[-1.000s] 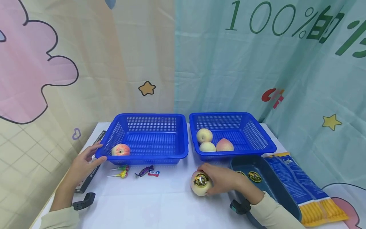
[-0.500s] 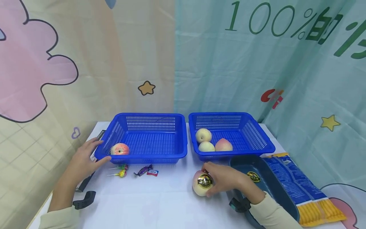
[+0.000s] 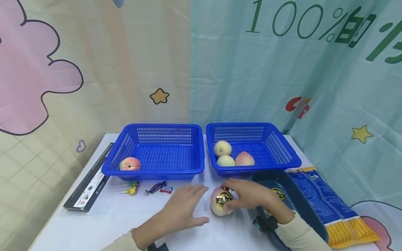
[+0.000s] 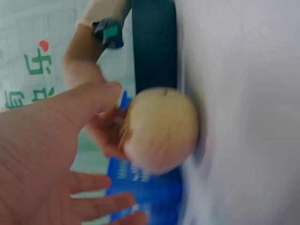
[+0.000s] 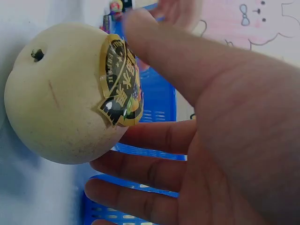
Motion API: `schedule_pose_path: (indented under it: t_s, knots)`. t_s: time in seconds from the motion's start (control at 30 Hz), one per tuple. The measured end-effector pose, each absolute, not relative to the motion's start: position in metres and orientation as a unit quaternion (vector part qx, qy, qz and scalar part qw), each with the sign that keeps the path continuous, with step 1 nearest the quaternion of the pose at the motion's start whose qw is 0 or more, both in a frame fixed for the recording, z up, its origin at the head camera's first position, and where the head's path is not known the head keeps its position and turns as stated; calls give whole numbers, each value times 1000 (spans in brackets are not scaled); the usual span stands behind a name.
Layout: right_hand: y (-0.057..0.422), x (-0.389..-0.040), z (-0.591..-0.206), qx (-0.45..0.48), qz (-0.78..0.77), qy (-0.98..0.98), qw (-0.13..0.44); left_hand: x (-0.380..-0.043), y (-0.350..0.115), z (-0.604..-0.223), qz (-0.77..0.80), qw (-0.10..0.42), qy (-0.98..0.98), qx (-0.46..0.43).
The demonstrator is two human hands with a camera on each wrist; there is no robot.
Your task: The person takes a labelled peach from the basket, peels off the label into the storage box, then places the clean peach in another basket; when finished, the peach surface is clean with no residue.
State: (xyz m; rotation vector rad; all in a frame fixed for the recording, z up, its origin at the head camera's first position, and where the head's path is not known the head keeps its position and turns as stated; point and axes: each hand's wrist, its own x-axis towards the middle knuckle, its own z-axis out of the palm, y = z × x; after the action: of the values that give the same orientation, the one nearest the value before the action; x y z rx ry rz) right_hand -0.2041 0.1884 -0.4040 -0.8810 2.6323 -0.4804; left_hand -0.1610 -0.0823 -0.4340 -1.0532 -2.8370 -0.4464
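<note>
On the white table, a pale peach (image 3: 217,208) bears a black-and-gold sticker (image 3: 223,199). My right hand (image 3: 251,195) holds it from the right, its thumb over the sticker and its fingers at the far side. In the right wrist view, the sticker (image 5: 123,84) stands partly away from the skin along an edge, and the thumb is blurred. My left hand (image 3: 180,209) hovers left of the peach, fingers spread and apart from it in the head view. The left wrist view shows the peach (image 4: 161,131) just beyond the left fingers.
A blue basket (image 3: 154,172) on the left has one reddish peach; another blue basket (image 3: 257,167) has three peaches. Lollipops (image 3: 132,190) and candies (image 3: 156,187) lie in front. A black box (image 3: 89,179), dark tray (image 3: 301,205) and blue-yellow bag (image 3: 329,202) flank the area.
My left hand has left the left basket's corner and moved right, close to the peach. My right thumb has shifted onto the sticker. The peach stays almost in place.
</note>
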Motion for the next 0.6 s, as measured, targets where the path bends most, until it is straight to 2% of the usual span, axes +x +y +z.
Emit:
schedule_pose_path:
  t_s: [0.17, 0.4, 0.6]
  knots:
    - [188, -206, -404, -340, -196, 911, 122, -179, -48, -457, -223, -12, -916, -333]
    - [188, -207, -410, -353, -221, 906, 79, -203, -36, -483, -362, -74, -862, -346]
    - [191, -212, -410, -334, -261, 902, 81, -211, -36, -483, -397, -87, -839, -361]
